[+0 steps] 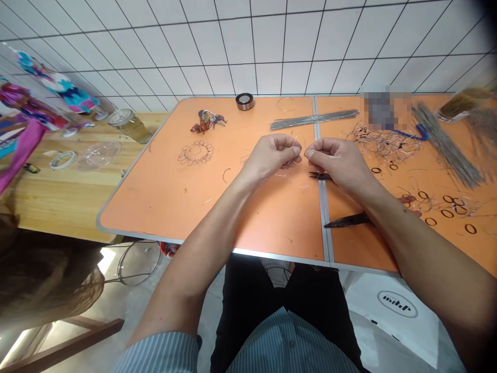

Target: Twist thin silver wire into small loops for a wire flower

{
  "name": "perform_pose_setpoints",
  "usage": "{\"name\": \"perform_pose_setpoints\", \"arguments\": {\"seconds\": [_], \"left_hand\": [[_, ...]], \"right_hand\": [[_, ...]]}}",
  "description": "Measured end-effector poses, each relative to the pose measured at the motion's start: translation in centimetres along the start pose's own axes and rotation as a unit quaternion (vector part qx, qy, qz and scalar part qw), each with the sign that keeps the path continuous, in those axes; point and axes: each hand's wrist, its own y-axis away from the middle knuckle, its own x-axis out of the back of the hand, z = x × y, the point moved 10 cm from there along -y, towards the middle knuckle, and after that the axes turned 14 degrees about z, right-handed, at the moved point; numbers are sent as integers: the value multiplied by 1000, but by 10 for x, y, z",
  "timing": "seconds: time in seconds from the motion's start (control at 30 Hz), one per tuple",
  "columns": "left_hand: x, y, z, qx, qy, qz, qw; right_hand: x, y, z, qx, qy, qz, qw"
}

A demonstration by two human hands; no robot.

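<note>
Above the middle of the orange table, my left hand (274, 154) is closed in a pinch on thin wire (298, 140), with fine strands showing about its fingertips. Close beside it, my right hand (336, 158) also pinches, thumb against forefinger, at the wire; the exact grip is too small to make out. The dark tips of a tool like pliers (319, 176) show below my right hand, the rest hidden by it. Partly under my right forearm lies a pair of pliers (349, 220) with black jaws and reddish handles. A looped wire ring (196, 153) lies to the left.
Straight wire bundles (314, 119) lie at the back and right of the table (166, 207). Tangled wire (388, 144) and several small dark rings (447, 213) are on the right. Keys (209, 121) and a tape roll (244, 101) sit near the tiled wall.
</note>
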Motion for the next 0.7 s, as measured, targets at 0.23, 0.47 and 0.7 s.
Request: {"name": "perform_pose_setpoints", "arguments": {"seconds": [0.23,0.47,0.7], "left_hand": [[0,1,-4,24,-19,-4,1000],[12,-3,-1,27,33,37,998],[41,-18,2,19,112,114,987]], "right_hand": [[3,0,0,-6,16,21,1000],[8,-6,-2,21,-13,15,1000],[7,-9,11,-18,-30,-30,999]]}}
